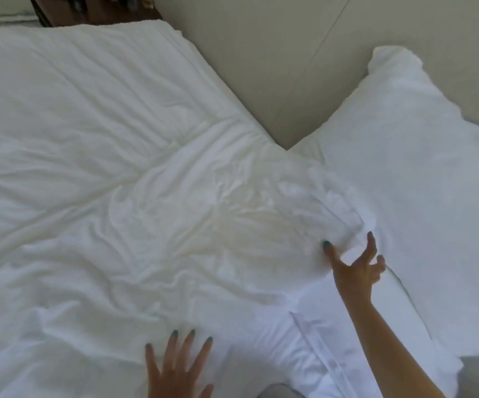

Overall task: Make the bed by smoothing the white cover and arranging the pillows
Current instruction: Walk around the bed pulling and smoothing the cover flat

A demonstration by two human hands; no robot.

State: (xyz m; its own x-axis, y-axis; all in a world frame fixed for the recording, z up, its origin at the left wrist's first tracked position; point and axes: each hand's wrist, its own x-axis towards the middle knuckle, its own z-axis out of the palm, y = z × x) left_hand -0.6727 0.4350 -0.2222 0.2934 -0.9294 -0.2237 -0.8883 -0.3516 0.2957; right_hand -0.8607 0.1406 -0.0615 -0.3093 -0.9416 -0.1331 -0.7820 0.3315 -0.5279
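- White cover: I see it spread over most of the bed, filling the left and centre of the head view. It is heavily creased, with wrinkles running out from a bunched patch near the middle. Its far edge lies along the beige headboard panel.
- Pillow: a large white pillow lies at the right, tilted, its upper corner propped against the headboard panel and its lower left edge meeting the cover just beside my right hand.
- Second pillow (partly under the right forearm): another white pillow lies at the lower centre, with a seamed edge showing; I cannot tell how far it reaches under the cover.
- Dark wooden furniture: a small part shows at the top left, beyond the bed's corner; what stands on it is too blurred to tell.
- Right hand: reached forward, fingers spread and loosely bent, thumb tip touching the cover at the fold where cover and pillow meet. It grips nothing that I can see.
- Left hand: fingers straight and splayed, laid flat over the cover near the bottom edge; it holds nothing.
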